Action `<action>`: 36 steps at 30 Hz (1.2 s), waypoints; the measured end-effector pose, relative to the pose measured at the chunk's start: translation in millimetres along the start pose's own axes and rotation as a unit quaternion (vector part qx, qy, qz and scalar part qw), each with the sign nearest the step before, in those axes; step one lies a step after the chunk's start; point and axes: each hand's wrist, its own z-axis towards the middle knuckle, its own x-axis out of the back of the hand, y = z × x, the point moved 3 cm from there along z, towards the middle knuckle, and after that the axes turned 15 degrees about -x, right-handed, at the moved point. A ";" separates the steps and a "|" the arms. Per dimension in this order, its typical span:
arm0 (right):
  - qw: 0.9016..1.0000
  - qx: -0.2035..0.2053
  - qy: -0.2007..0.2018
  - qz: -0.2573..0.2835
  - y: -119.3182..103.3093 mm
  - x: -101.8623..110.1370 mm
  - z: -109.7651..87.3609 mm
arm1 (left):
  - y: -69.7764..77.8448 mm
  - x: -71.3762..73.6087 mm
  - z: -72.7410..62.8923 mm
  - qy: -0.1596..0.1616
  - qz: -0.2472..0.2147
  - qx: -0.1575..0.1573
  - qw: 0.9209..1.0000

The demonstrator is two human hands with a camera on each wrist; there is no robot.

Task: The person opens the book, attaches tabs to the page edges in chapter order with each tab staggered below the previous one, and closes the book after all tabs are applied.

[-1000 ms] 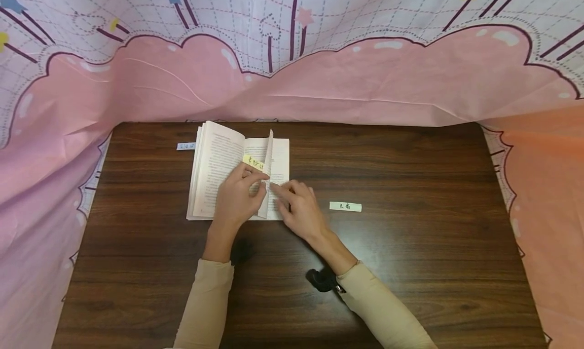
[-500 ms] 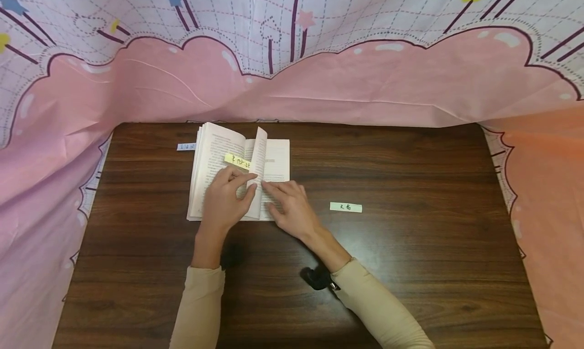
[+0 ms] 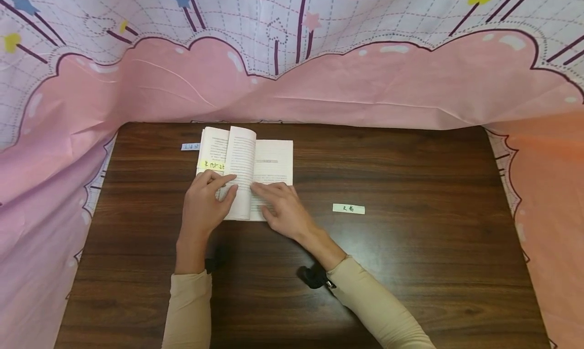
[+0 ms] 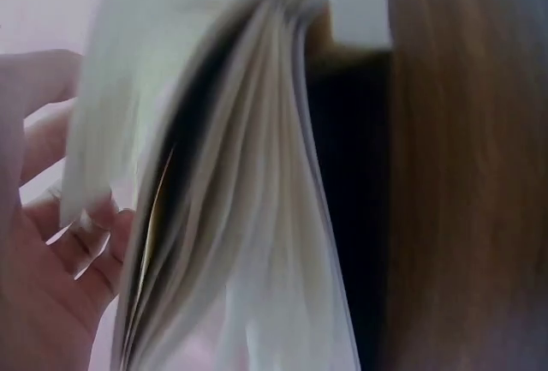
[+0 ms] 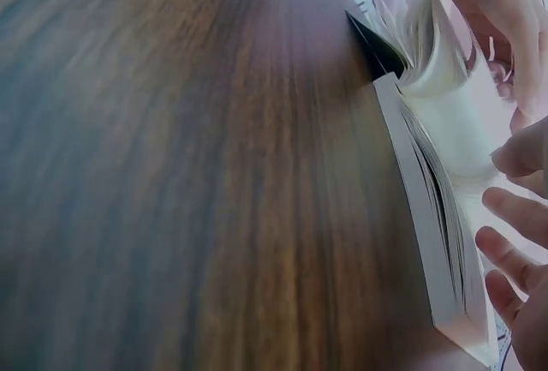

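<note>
A book [image 3: 275,154] lies spread out on the table, its printed pages facing up. My left hand [image 3: 199,205] is over the left side and pinches a curved, raised page [image 3: 242,154] at its edge between thumb and forefinger. A yellow paper slip with handwriting [image 3: 212,165] sticks out at that hand's other fingers; their hold on it is partly hidden. My right hand [image 3: 285,211] rests on the right side, fingertips touching the pages near the fold. In the right wrist view, its fingers [image 5: 514,255] are loosely extended above the page stack.
A pale green slip with handwriting [image 3: 349,208] lies on the wooden table [image 3: 410,247] right of the book. From the book's left edge a blue slip [image 3: 190,147] protrudes. Patterned pink cloth [image 3: 342,101] hangs around the table's back and sides.
My left hand has moved left, carrying the raised page over from the right and the yellow slip with it. The right hand has shifted slightly left along the book.
</note>
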 end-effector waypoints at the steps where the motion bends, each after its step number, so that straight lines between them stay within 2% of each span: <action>1: 1.000 0.003 -0.004 -0.009 -1.3 -1.5 0.5 | -1.8 0.9 -1.6 0.001 0.001 0.003 1.000; 6: 0.997 0.021 -0.023 -0.068 -6.7 -9.3 3.0 | -8.8 2.9 -8.3 -0.002 0.033 0.009 0.999; 12: 0.995 0.037 -0.025 -0.092 -10.0 -14.0 4.5 | -12.1 2.7 -9.4 -0.003 0.075 0.009 0.997; 23: 0.993 0.040 -0.032 -0.108 -12.3 -12.0 13.7 | -17.2 -4.3 -7.7 -0.021 0.063 0.016 0.998; 36: 0.992 0.033 -0.047 -0.108 -11.1 -9.9 24.5 | -16.1 -13.9 -5.7 -0.043 0.048 0.018 0.998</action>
